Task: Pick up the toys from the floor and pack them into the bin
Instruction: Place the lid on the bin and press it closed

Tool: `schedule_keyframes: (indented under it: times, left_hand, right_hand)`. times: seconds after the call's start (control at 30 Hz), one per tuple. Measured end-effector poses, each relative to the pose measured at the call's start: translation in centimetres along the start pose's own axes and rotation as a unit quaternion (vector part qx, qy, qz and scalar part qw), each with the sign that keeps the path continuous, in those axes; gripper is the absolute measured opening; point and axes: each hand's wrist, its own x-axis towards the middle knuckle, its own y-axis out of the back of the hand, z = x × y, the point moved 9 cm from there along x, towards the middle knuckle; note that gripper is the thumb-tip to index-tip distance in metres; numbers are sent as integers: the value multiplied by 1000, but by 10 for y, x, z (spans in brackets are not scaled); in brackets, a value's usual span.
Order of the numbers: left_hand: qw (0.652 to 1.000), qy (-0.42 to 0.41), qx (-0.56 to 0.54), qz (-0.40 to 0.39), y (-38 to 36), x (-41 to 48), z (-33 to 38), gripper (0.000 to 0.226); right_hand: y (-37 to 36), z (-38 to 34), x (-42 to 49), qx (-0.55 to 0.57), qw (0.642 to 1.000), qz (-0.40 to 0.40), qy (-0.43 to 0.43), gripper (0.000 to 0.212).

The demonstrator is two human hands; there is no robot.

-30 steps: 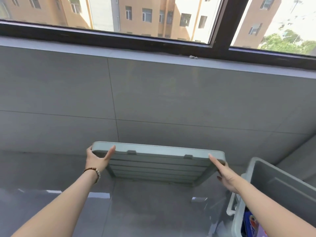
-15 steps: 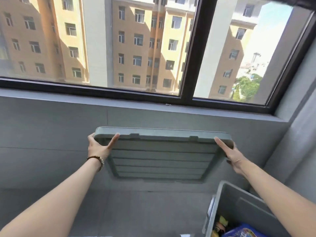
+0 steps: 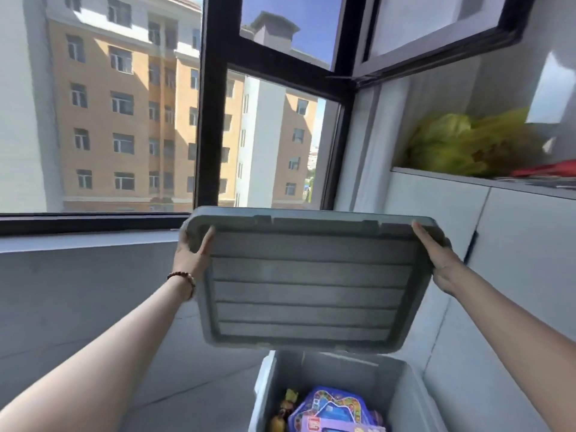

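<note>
toys [image 3: 330,406]: inside the grey bin [image 3: 358,367], bottom of view, below both hands, untouched; several, exact count unclear | bin: one, open | lid [image 3: 311,282]: one, held in the air above the bin, ribbed face toward the camera | left hand [image 3: 191,254]: grasping lid's left edge | right hand [image 3: 439,260]: grasping its right edge

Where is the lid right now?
In the head view the lid is held up mid-frame, gripped at its side edges by the left hand and right hand, just above the open bin holding toys.
</note>
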Motion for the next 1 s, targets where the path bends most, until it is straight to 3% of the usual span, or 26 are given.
schedule_keyframes:
  times: [0.13,0.17,0.27,0.3,0.43,0.57,1.0]
  left_hand:
    - [997,-65,20,-33,-55,-10,18,44]
    - [996,-70,31,-41,-65,-12,18,43]
    - [994,-77,59,-55,-89,-14,6,38]
    - [995,-65,62,-52,-94,-14,-1,37]
    - [995,39,91,-29,-115,-18,-47,39]
    - [987,121,101,-17,-144,-24,-107,39]
    - [937,232,258,-36,-214,-37,-339,46]
  right_hand:
    - [73,7,0,-35,997,65,-7,141]
    - [83,7,0,-41,997,71,-4,133]
    - [101,15,5,-86,995,48,6,80]
    - [107,25,12,-103,994,37,-2,73]
    - [130,74,29,-140,988,35,-48,70]
    - [156,133,43,-151,980,123,-40,62]
    - [173,392,118,-158,958,152,-183,50]
